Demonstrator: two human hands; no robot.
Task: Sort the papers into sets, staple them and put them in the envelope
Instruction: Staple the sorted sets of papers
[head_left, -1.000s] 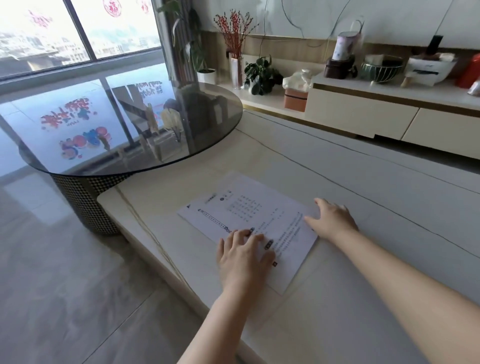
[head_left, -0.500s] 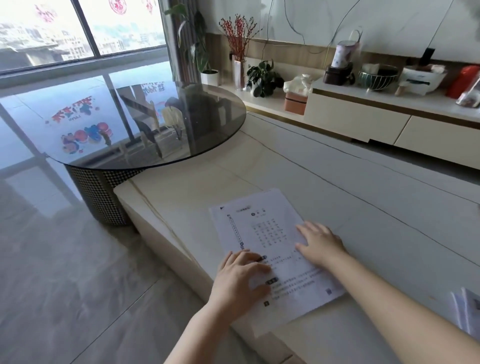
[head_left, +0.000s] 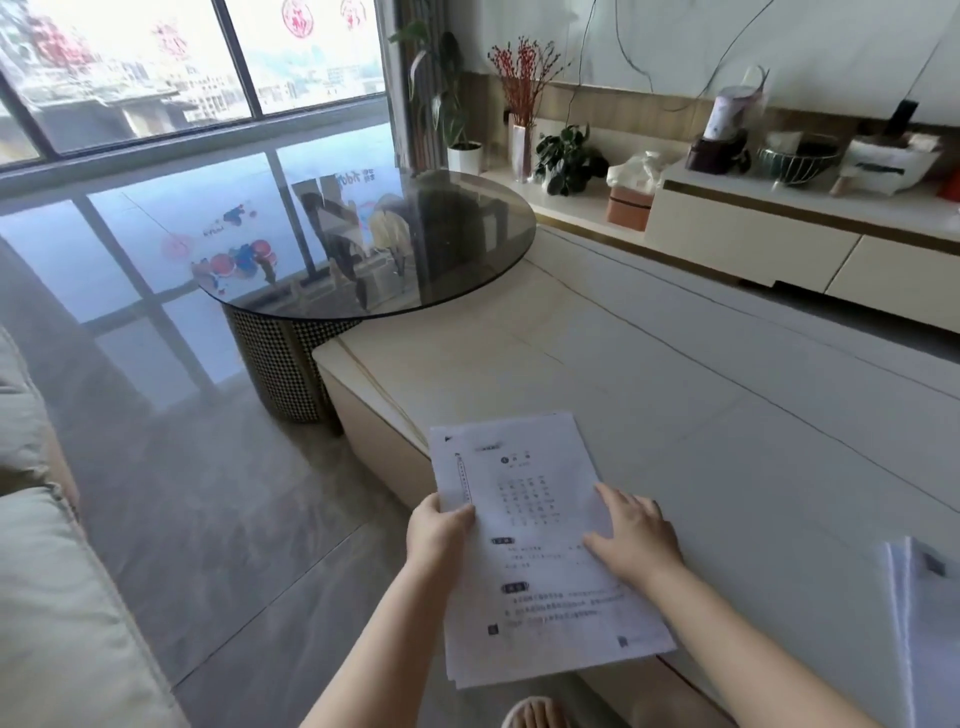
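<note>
A thin stack of printed white papers hangs over the near-left edge of the low pale stone table. My left hand grips the stack's left edge, thumb on top and fingers underneath. My right hand lies flat on the right side of the top sheet with straight fingers. More white papers lie on the table at the right edge of view, partly cut off. No stapler or envelope is in sight.
A round dark glass side table overlaps the stone table's far-left corner. A sideboard with plants, a bowl and boxes runs along the back wall. A beige sofa is at the left, glossy floor between. A slippered foot shows below.
The stack slid toward me and off the table's near edge. My left hand went from pressing flat on it to gripping its left edge. More papers came into view at the right.
</note>
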